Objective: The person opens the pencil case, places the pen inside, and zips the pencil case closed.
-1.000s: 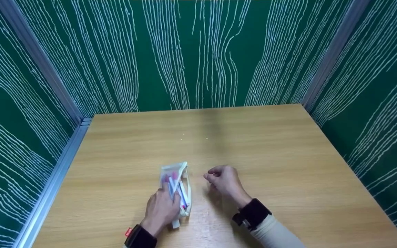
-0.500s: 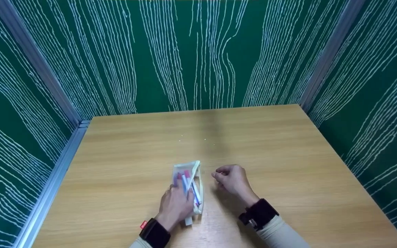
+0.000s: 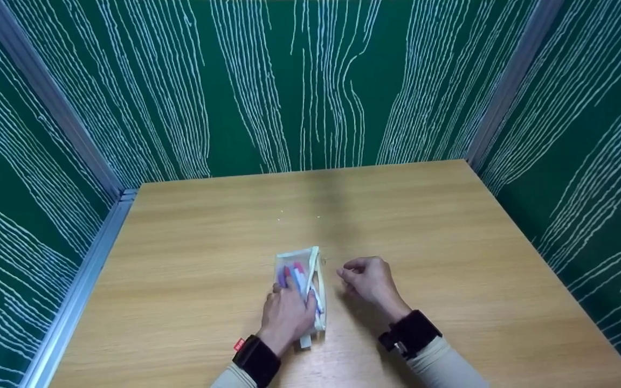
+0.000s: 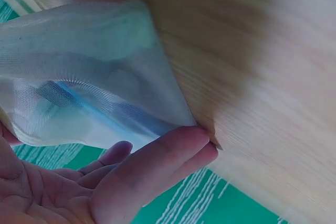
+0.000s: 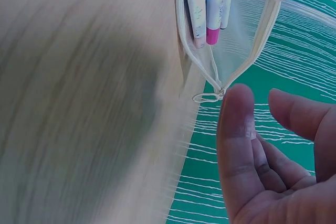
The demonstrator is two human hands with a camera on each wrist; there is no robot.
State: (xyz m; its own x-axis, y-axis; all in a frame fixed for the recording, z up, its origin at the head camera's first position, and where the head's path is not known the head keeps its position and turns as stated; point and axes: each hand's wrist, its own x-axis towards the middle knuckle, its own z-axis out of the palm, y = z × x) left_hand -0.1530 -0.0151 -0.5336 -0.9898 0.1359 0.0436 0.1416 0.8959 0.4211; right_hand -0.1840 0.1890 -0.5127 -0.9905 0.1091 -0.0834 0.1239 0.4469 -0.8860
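A translucent mesh pencil case [image 3: 301, 254] with a pale zip edge lies on its side on the table, its mouth gaping to the right. My left hand [image 3: 289, 312] grips it, fingers along the mesh and thumb over the zip edge. Inside are several marker pens [image 5: 212, 9], one with a pink end. Along the mesh in the left wrist view run the left fingers [image 4: 157, 166]. My right hand [image 3: 370, 277] hovers just right of the case, holding nothing. The right wrist view has its thumb and forefinger apart, beside the zip's end [image 5: 220, 94].
The wooden table [image 3: 423, 215] bears a few tiny white specks [image 3: 318, 217] beyond the case. Green panels with white streaks [image 3: 235, 81] stand around its back and sides. A metal rail [image 3: 81, 280] runs along the left edge.
The left hand has moved right with the pencil case, and the case's mouth looks narrower. The right hand has shifted a little to the right, its fingers much as before.
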